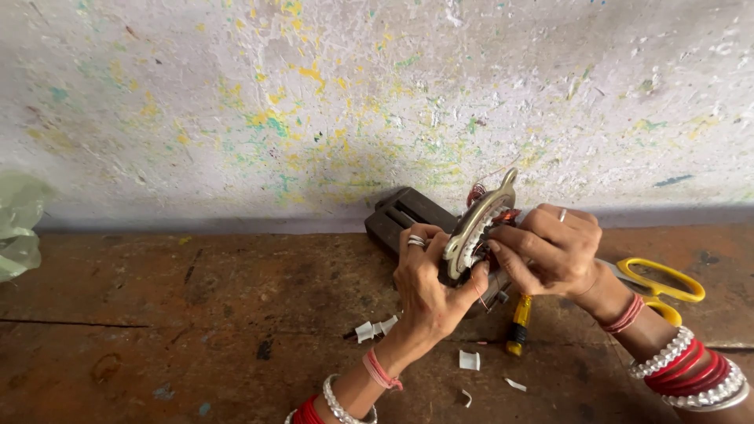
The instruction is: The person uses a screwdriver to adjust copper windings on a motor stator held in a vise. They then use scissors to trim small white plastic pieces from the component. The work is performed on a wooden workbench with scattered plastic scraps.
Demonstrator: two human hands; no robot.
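**Both hands on a motor winding at the back of the bench**

The left hand [428,279] is wrapped around the lower edge of a round motor winding [477,228], its fingers curled over the metal rim and its thumb pressed against the front. The right hand [550,250] comes in from the other side, fingertips pinched together on the copper wire at the face of the winding. The winding is held on edge, tilted, off the bench [196,314], near the back edge where the bench meets the paint-flecked wall [314,102]. Thin strands of copper wire stick out at its top.

Just behind the hands, a dark metal block [397,216] lies against the wall. Beneath the right hand a yellow-handled screwdriver [519,322] lies on the bench, pointing roughly toward the front edge. Yellow-handled scissors [656,281] rest to the right, partly hidden by the right wrist. Small white scraps [469,360] lie scattered on the bench between the forearms, with a few more [374,328] just left of the left wrist. A pale green plastic bag [17,224] shows at the left edge of the bench.

Both wrists carry red and white bangles, and each hand wears rings.
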